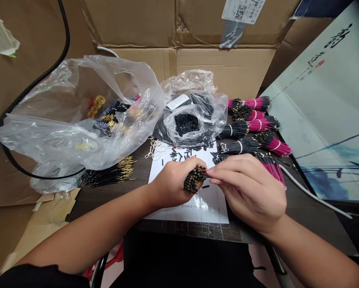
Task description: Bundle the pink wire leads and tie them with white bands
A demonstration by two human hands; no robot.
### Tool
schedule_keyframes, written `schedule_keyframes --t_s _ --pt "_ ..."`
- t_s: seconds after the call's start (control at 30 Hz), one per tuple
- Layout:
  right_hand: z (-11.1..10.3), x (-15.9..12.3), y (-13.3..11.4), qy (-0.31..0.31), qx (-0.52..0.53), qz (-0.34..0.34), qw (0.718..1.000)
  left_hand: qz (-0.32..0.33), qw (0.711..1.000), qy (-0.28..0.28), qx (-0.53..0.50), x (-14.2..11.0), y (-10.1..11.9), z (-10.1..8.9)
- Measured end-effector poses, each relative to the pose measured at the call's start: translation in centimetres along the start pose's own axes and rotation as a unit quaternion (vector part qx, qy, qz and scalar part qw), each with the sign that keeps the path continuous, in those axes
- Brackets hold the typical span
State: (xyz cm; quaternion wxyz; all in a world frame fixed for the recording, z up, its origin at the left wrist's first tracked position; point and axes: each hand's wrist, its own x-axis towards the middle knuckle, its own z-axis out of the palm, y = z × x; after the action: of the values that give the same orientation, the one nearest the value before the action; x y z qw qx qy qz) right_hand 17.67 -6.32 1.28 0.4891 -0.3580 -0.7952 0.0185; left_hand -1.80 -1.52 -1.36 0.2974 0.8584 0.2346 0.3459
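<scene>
My left hand (pixel 170 182) is closed around a bundle of black wires (pixel 194 180), whose gold-coloured tips face me. At the right side of that bundle, my right hand (pixel 251 192) pinches a small black sleeve (pixel 208 176) between thumb and fingertips; its end touches or nearly touches the wire tips. Beneath both hands lies a white printed sheet (pixel 191 214). Short black sleeves (pixel 185 154) are scattered over the sheet's far part. Behind them stands an opened clear bag (pixel 170 124) filled with more black sleeves (pixel 187 124).
A large clear plastic bag (pixel 125 132) with wires inside spreads at left, beside loose black wires (pixel 110 174). Tied pink and black wire bundles (pixel 260 123) line the right. Rubber bands (pixel 155 150) lie near the sheet. Cardboard (pixel 227 68) walls the back; a white cable (pixel 314 194) runs at right.
</scene>
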Motion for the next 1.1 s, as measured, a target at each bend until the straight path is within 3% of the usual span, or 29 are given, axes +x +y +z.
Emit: schedule_keyframes --t_s 0.5,0.83,1.1 --pt "-0.1 -0.3 0.3 -0.037 -0.001 -0.035 0.999 0.013 0.999 -0.003 0.029 0.1 -0.4 0.0" --pt "-0.2 -1.1 1.1 -0.084 -0.005 -0.055 0.995 -0.026 0.998 -0.04 0.032 0.0 -0.5 0.1" --pt "0.0 -1.5 0.8 -0.048 -0.063 -0.088 0.993 -0.029 0.999 -0.017 0.018 0.1 -0.1 0.1"
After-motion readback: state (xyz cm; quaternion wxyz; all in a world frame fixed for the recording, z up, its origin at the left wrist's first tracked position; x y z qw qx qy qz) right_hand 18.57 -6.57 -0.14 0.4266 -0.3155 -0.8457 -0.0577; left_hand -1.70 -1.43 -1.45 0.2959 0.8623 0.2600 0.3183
